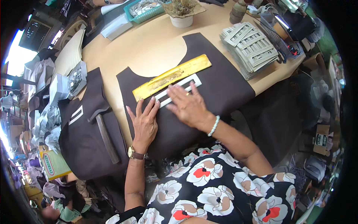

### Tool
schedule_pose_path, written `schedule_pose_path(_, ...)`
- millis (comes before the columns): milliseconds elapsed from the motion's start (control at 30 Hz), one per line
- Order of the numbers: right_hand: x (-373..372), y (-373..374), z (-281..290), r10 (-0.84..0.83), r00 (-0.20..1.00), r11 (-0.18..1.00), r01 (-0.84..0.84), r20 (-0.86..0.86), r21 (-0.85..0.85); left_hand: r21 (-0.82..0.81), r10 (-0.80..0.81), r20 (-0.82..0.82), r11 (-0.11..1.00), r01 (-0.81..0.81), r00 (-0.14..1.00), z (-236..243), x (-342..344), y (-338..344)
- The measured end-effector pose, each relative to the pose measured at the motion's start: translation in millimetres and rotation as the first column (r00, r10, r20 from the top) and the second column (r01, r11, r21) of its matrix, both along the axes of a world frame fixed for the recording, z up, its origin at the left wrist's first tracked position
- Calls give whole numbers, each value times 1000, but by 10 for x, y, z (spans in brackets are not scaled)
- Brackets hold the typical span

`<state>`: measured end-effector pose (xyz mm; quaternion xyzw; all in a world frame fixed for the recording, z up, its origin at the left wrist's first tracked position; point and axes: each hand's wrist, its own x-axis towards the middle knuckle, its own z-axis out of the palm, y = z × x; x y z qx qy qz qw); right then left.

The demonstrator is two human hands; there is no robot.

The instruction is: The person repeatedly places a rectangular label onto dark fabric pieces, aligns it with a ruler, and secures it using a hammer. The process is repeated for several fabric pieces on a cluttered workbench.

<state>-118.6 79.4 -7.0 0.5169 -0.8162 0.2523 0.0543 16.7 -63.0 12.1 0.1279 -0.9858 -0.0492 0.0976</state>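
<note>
My left hand rests with fingers spread on a dark brown fabric panel, its fingertips at the lower edge of a worn yellow ruler and the left end of a white rectangular frame piece. My right hand lies with fingers outstretched across the middle of that frame piece, just below the ruler. To the left, a second dark panel carries a similar white frame piece and a hammer with its head toward the back.
Stacked white frame pieces sit at right, beside a plastic bin. At the back are a teal basket, a white pot and white sheets. Boxes and bagged materials crowd the left. A person is at lower left.
</note>
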Motion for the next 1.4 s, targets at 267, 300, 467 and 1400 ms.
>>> schedule_pose_path(267, -553, 347, 145, -202, 979, 971, 204, -27, 122, -8, -44, 12, 999, 44, 999, 6, -19, -57)
schedule_pose_path(300, -565, 339, 194, -197, 980, 969, 198, -22, 149, -4, -60, 18, 998, 61, 998, 11, -10, -78)
schedule_pose_path(467, -442, 150, 142, -385, 872, 919, 393, -301, -37, 10, -162, 80, 987, 161, 984, 94, -54, -121)
schedule_pose_path(1400, -791, 72, 457, -26, 998, 956, 39, -50, 289, 132, 413, -65, 906, -403, 908, 223, 202, 198)
